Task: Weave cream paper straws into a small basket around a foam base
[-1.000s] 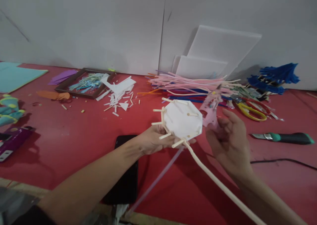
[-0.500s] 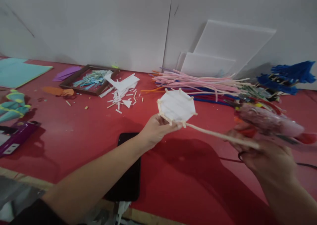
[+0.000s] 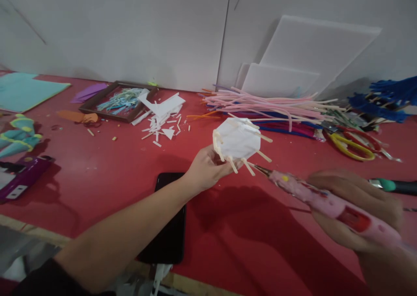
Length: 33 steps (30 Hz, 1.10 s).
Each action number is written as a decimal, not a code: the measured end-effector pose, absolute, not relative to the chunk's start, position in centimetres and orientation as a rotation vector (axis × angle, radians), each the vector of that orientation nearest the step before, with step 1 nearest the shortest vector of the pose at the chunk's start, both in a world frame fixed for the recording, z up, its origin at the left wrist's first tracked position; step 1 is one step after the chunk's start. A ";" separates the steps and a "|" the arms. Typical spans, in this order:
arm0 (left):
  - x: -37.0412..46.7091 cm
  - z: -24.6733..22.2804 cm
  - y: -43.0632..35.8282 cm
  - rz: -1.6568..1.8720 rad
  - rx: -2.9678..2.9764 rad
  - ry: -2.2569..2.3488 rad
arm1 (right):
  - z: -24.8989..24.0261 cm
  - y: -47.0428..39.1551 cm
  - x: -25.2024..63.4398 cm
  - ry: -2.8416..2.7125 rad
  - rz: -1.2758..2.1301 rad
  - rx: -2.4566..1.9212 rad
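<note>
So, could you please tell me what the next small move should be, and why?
I'd probably guide the dark tip of the pink tool to the base of the nearest cream stick, since the right hand aims it that way while the left hand holds the white piece; whether tip and stick touch is unclear.

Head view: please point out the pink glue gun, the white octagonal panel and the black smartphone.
Pink glue gun (image 3: pixel 330 205): head view, middle of its body.
White octagonal panel (image 3: pixel 239 139): head view, centre of its flat face.
Black smartphone (image 3: pixel 169 233): head view, its dark face below the forearm.
</note>
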<state>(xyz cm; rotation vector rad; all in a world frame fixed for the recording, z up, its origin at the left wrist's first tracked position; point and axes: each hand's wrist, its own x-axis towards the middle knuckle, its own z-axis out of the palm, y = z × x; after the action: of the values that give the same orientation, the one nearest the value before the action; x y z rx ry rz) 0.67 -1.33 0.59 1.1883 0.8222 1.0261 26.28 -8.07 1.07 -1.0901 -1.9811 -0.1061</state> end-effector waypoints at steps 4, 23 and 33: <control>0.5 1.3 -1.4 0.962 1.279 0.834 | 1.3 -7.6 25.5 -2.121 -0.174 -0.928; 0.4 1.3 -1.5 0.936 1.399 0.873 | 2.3 -7.6 24.5 -2.158 -0.116 -0.958; 0.4 1.1 -1.4 0.926 1.410 0.866 | 2.1 -7.8 24.6 -2.131 -0.102 -0.976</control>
<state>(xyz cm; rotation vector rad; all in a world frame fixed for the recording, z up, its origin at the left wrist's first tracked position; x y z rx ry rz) 0.38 -1.44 1.06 1.4105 0.8664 0.9256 24.62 -7.83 2.07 -0.9763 -2.1314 -0.1021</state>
